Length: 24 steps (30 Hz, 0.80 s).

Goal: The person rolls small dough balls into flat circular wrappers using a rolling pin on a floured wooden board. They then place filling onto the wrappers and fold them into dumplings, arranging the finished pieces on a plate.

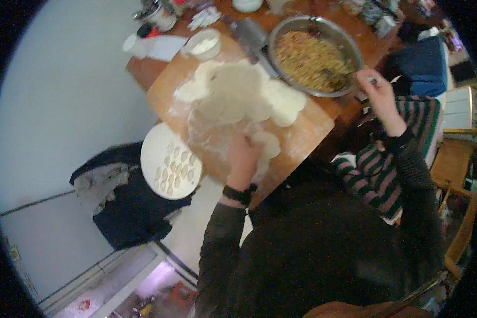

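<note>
My left hand [244,157] is low over a floured wooden board [314,123], fingers around the edge of a round dough wrapper [267,144]; blur hides the exact grip. Beyond it, many thin dough wrappers [236,89] overlap in a pile on the board. At the right rim of a large metal bowl [277,71], my right hand [377,93] is closed on what looks like a spoon [334,80], its dark end resting in the chopped filling [308,55]. The fingers partly hide the handle.
A white plate [151,153] with several small dumplings stands left of the board. Behind are a small bowl of flour [204,43], a cleaver [251,31] and a white bottle [133,45]. At right, someone in striped clothing [381,171] is close by my right arm.
</note>
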Available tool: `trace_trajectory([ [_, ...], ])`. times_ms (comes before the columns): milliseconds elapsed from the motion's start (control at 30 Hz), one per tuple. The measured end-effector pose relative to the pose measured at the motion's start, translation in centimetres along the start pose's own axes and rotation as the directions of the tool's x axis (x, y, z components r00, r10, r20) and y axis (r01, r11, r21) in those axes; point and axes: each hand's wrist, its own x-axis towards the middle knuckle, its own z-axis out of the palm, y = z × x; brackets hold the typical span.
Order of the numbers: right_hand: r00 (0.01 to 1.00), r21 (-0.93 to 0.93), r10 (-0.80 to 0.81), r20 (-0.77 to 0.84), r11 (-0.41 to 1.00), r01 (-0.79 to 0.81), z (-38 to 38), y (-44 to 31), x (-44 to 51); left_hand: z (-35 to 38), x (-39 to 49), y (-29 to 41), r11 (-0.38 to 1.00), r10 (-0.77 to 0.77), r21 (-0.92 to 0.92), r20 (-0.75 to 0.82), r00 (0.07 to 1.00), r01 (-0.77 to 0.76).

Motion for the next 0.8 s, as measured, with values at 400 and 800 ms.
trace_trajectory([
  [400,0.999,-0.184,0.038,0.028,0.982,-0.032,-3.0,3.0,-0.5,1.2,2.8,1.1,0.302,0.046,-0.921,0.272,0.961,0.246],
  [800,0.987,-0.020,0.008,0.161,1.000,-0.005,-1.6,1.5,-1.5,4.7,3.1,10.0,-0.042,0.194,-0.833,0.535,0.822,0.552],
])
